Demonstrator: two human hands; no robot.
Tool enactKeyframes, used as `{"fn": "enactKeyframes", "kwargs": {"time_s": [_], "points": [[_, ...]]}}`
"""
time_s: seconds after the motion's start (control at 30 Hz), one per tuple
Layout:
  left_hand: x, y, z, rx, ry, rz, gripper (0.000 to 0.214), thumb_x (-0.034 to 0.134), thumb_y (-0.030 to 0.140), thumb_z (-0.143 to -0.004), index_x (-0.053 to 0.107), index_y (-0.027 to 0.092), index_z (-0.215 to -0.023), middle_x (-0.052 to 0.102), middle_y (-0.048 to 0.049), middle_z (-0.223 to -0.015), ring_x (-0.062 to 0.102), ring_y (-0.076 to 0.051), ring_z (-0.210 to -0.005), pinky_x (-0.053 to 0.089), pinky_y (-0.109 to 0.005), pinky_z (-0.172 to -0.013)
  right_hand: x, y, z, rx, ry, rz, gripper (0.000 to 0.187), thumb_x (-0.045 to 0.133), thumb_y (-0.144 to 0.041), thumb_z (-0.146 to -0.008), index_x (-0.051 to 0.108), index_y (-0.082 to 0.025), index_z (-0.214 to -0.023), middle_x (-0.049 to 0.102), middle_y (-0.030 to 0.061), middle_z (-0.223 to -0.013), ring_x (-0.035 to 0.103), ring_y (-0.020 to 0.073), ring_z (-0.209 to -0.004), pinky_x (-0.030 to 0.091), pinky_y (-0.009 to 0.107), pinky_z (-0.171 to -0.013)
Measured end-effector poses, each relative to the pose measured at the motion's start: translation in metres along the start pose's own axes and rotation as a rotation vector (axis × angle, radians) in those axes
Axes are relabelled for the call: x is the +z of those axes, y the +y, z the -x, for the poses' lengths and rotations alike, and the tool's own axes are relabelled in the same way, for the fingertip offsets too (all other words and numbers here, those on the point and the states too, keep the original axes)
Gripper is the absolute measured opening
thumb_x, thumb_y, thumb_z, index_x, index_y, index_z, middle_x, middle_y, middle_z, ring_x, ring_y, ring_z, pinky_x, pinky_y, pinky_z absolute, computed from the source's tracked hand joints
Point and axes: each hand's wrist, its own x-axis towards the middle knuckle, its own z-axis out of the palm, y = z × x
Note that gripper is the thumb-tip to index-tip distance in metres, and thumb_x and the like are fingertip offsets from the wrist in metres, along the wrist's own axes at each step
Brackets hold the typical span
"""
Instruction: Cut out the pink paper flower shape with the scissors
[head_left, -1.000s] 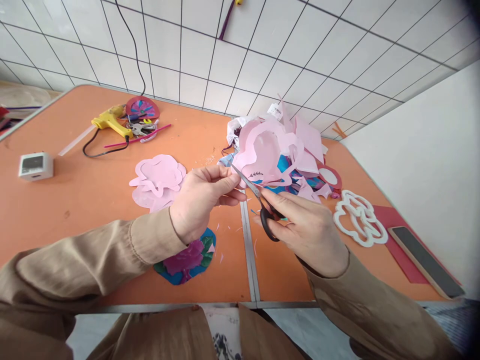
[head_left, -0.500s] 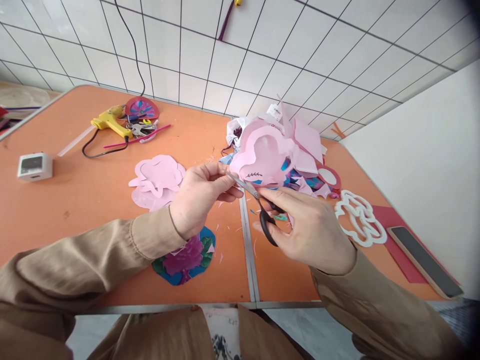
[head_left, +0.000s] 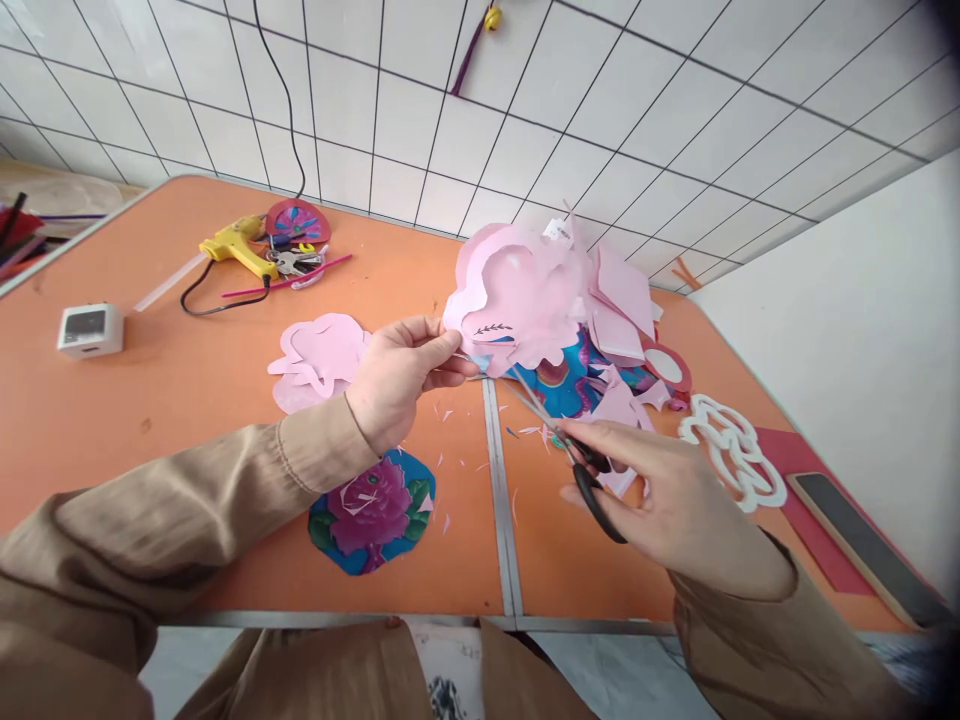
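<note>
Pink paper cutout (head_left: pixel 517 280) up over the orange table (head_left: pixel 465 560), left hand (head_left: pixel 405 375) pinching its left edge!
Nearest, a blue floral piece (head_left: pixel 375 505) lies near left; slightly farther, at right, the right hand (head_left: pixel 667 490) grips black-handled scissors (head_left: pixel 579 480), blades slightly parted close to the paper; far left rests a yellow glue gun (head_left: pixel 238 247).

Showing no readable words, numbers or brands. On white tag (head_left: pixel 556 231), at back of paper pile (head_left: pixel 622 300): carrying dark printed marks, looking barcode-like, being too small for reading. On pink cutout (head_left: pixel 517 280), near lower left edge: bearing dark leafy sprig (head_left: pixel 493 328), reading as motif, not lettering. On white block (head_left: pixel 91 330), at far left: showing dark panel (head_left: pixel 85 325), being too blurred for reading.
</note>
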Motion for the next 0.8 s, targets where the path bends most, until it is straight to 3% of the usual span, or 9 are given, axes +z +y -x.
{"fn": "enactKeyframes", "kwargs": {"time_s": [0.1, 0.2, 0.3, 0.57, 0.8], "points": [[-0.002, 0.0, -0.003, -0.011, -0.022, 0.033, 0.025, 0.055, 0.007, -0.094, 0.059, 0.011, -0.069, 0.067, -0.0027, -0.059, 0.065, -0.007, -0.053, 0.049, -0.016, -0.056, 0.011, 0.007, 0.009, 0.072, -0.108, 0.029, 0.037, 0.063, -0.021, -0.084, 0.063, -0.022, -0.122, 0.071, 0.003, -0.085, 0.069, 0.0204, -0.075, 0.058, 0.034, -0.069], [-0.003, -0.001, -0.006, -0.026, -0.074, 0.079, 0.026, 0.053, 0.008, -0.095, 0.06, 0.011, -0.07, 0.068, -0.0036, -0.058, 0.065, -0.008, -0.052, 0.048, -0.015, -0.054, 0.025, 0.011, 0.014, 0.141, -0.222, 0.152, 0.046, 0.064, -0.018, -0.08, 0.06, -0.02, -0.126, 0.074, 0.0083, -0.105, 0.072, 0.0262, -0.091, 0.059, 0.039, -0.076], [-0.004, -0.003, -0.009, -0.043, -0.102, 0.13, 0.027, 0.053, 0.007, -0.095, 0.06, 0.011, -0.069, 0.068, -0.003, -0.056, 0.064, -0.007, -0.051, 0.047, -0.014, -0.052, 0.038, 0.012, 0.014, 0.124, -0.291, 0.247, 0.042, 0.063, -0.018, -0.082, 0.061, -0.017, -0.124, 0.071, 0.0125, -0.118, 0.071, 0.0293, -0.102, 0.059, 0.042, -0.081], [-0.005, -0.009, -0.009, -0.099, -0.129, 0.176, 0.027, 0.055, 0.007, -0.095, 0.059, 0.011, -0.068, 0.067, -0.0031, -0.058, 0.065, -0.008, -0.053, 0.047, -0.015, -0.053, 0.057, 0.007, 0.0, 0.075, -0.412, 0.295, 0.039, 0.067, -0.017, -0.081, 0.069, -0.016, -0.12, 0.068, 0.012, -0.106, 0.067, 0.0298, -0.099, 0.056, 0.043, -0.083], [-0.006, -0.011, -0.009, -0.116, -0.142, 0.188, 0.029, 0.053, 0.005, -0.095, 0.059, 0.011, -0.067, 0.066, -0.0028, -0.056, 0.065, -0.008, -0.051, 0.046, -0.014, -0.05, 0.051, 0.02, -0.013, 0.126, -0.503, 0.08, 0.054, 0.07, -0.018, -0.079, 0.064, -0.02, -0.132, 0.066, 0.0104, -0.112, 0.066, 0.0275, -0.102, 0.054, 0.042, -0.088]]}}
